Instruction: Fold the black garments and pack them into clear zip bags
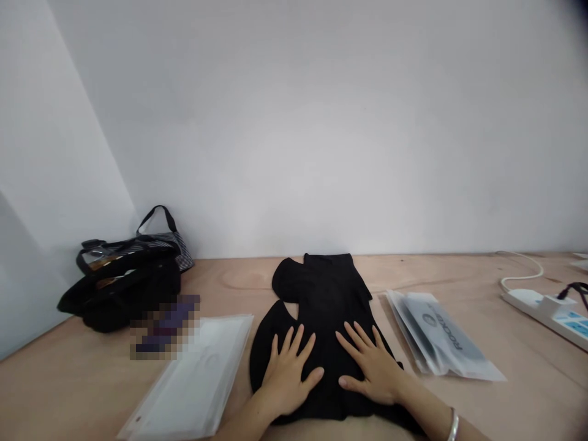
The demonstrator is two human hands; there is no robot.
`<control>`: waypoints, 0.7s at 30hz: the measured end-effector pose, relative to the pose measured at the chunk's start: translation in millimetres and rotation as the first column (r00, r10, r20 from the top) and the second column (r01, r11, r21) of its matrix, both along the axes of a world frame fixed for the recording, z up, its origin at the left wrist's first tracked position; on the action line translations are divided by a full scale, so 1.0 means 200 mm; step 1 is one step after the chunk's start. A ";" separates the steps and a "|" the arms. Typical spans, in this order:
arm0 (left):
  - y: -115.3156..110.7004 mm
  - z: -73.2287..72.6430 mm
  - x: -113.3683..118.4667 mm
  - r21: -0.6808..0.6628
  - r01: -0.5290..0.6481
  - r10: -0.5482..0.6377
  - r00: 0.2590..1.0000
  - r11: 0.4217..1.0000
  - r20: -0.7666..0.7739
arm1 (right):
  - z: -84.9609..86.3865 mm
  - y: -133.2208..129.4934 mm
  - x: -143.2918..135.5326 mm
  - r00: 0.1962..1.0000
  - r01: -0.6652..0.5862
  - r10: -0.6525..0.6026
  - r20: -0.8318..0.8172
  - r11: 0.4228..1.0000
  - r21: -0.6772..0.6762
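A black cloth garment (328, 294) lies spread over the tabletop in front of me, its far edge close to the wall. On its left side are two rounded parts with a gap between them; the exact kind of garment I cannot tell. My left hand (288, 373) rests flat on the near left of the cloth, fingers spread. Flat on the near right lies my right hand (372, 370), fingers also apart, with a silver bangle on the wrist. Neither hand grips anything.
Left of the cloth lie frosted plastic bags (197, 373). Another frosted bag (445, 337) with dark contents and printed lettering lies right. A black bag (133, 294) and a striped bag (184, 248) stand back left. A white power strip (546, 309) with cables sits far right.
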State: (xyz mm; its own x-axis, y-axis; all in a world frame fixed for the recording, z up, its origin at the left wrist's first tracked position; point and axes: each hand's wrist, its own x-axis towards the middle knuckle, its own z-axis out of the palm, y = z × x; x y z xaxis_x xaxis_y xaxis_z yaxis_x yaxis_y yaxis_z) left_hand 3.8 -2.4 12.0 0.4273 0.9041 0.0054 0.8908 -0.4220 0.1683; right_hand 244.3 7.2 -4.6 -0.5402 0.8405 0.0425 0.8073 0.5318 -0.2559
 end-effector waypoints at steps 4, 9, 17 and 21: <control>-0.12 0.00 -0.01 -0.014 0.015 -0.015 1.000 1.000 0.010 | -0.01 -0.12 0.02 0.998 -0.054 0.055 -0.038 0.998 0.016; -0.17 -0.04 -0.03 0.021 0.080 -0.081 0.996 0.997 0.033 | 0.00 -0.21 0.02 0.997 -0.061 0.061 -0.049 0.998 0.001; -0.17 0.01 -0.17 0.131 0.398 -0.407 0.912 0.908 0.049 | 0.20 -0.26 0.04 0.983 -0.150 0.144 -0.118 0.988 -0.041; -0.21 -0.06 -0.33 0.189 0.497 -0.524 0.841 0.847 0.138 | 0.17 -0.32 0.06 0.982 -0.179 0.168 -0.090 0.976 -0.124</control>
State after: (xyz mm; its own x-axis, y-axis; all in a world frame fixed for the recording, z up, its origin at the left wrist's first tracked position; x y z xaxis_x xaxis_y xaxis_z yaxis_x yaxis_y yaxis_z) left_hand -61.6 -44.0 -0.8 0.8073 0.5414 0.2348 0.5027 -0.8393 0.2070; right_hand 257.2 -56.9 29.0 -0.6776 0.7353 -0.0138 0.6804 0.6197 -0.3911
